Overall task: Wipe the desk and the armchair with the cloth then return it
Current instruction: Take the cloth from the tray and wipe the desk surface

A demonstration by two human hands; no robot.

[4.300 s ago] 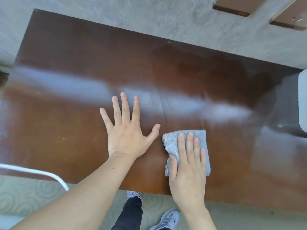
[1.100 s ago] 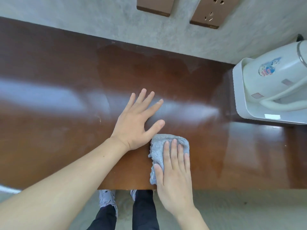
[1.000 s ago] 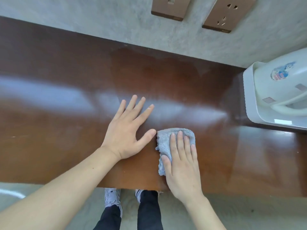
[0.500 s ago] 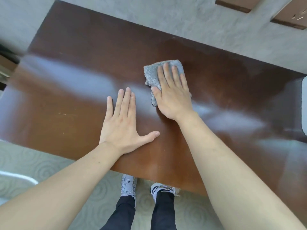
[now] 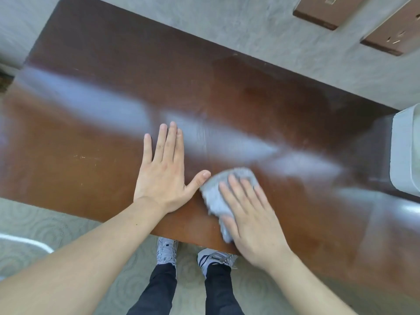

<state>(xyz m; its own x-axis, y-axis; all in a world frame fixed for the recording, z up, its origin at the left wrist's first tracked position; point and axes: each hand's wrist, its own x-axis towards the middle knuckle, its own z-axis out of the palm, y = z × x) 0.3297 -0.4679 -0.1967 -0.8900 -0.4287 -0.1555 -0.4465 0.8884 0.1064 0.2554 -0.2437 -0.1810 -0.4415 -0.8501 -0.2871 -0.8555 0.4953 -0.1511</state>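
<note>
The glossy brown desk (image 5: 261, 103) fills most of the head view. A folded grey cloth (image 5: 216, 196) lies on it close to the front edge. My right hand (image 5: 252, 217) presses flat on the cloth and covers its right half; both are blurred by motion. My left hand (image 5: 166, 171) rests palm down on the bare wood just left of the cloth, fingers spread, its thumb tip touching the cloth's edge. The armchair is out of view.
A white tray (image 5: 404, 153) stands at the desk's right end. Two brown wall plates (image 5: 391, 30) sit on the grey wall behind. My shoes (image 5: 167, 248) stand on patterned carpet below the front edge. A white cord (image 5: 25, 241) curves at lower left.
My right hand has pulled the cloth from the far middle of the desk back toward the front edge, beside my left thumb. The left hand has stayed flat on the wood.
</note>
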